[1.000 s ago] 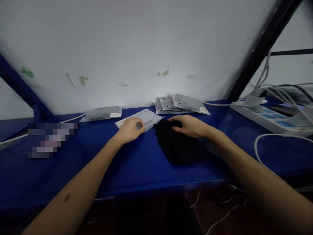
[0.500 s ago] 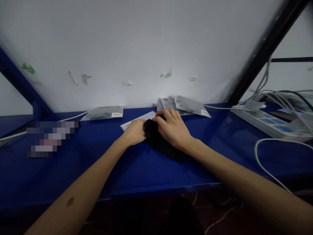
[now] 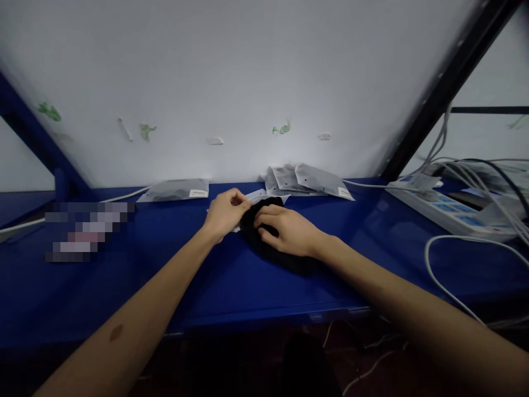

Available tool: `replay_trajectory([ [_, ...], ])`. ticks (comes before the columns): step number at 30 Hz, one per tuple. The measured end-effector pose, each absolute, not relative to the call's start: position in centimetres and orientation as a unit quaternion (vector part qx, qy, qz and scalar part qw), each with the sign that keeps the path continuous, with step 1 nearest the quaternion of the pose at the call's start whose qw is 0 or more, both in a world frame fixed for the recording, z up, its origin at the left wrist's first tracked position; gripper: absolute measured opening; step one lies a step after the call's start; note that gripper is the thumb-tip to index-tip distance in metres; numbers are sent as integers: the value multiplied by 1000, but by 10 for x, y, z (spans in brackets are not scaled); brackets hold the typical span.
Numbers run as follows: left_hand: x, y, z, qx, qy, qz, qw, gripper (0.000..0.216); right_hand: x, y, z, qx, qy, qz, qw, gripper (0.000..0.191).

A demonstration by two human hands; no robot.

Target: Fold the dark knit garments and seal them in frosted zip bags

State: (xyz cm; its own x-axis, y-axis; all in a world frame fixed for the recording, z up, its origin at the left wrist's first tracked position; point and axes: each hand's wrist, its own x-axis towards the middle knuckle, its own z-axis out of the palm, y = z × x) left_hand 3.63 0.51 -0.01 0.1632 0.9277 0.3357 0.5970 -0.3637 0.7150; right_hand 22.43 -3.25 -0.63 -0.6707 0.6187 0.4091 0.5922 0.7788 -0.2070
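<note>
A bunched black cloth item [image 3: 264, 251] lies on the blue table in the middle; its exact kind does not show. My right hand [image 3: 287, 229] rests over it from the right, with curled fingers gripping the fabric. A pale plastic bag [image 3: 258, 194] lies flat under and behind the cloth, partly covered. My left hand [image 3: 227, 212] is at the bag's left side, thumb and forefinger pinched together at its edge next to the cloth. The hand hides much of that edge.
Several grey packed bags [image 3: 314, 179] overlap against the wall behind my hands, and another grey packed bag [image 3: 177, 189] lies to their left. A power strip [image 3: 450, 212] with tangled white cables stands at the right. A blurred-out object [image 3: 88, 231] lies at the left.
My left hand has shifted off the cloth to a pinch at the bag's edge. My right hand has slid slightly nearer on the cloth. The bag now lies partly beneath the cloth.
</note>
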Motion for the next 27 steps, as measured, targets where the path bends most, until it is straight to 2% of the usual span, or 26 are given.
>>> replay_trajectory([
  [5, 40, -4, 8, 821, 431, 358, 113, 7, 228, -27, -5, -322, -923, 67, 201, 25],
  [8, 40, -7, 10, 845, 410, 329, 96, 7, 229, -20, -6, -324, -924, 87, 183, 28],
  [13, 30, -3, 7, 862, 430, 262, 51, 9, 223, -1, -11, -382, -901, 92, 183, 30],
  [18, 16, -5, 7, 860, 492, 132, -2, 8, 213, 10, -17, -423, -878, 68, 212, 28],
  [21, 15, -14, 15, 847, 525, 78, -2, 7, 207, 13, -19, -438, -866, 58, 234, 27],
  [24, 19, -26, 26, 857, 510, 52, 42, 8, 200, 13, -19, -447, -857, 52, 252, 27],
  [27, 24, -35, 33, 871, 475, 44, 120, 14, 191, 10, -17, -446, -869, 38, 209, 25],
])
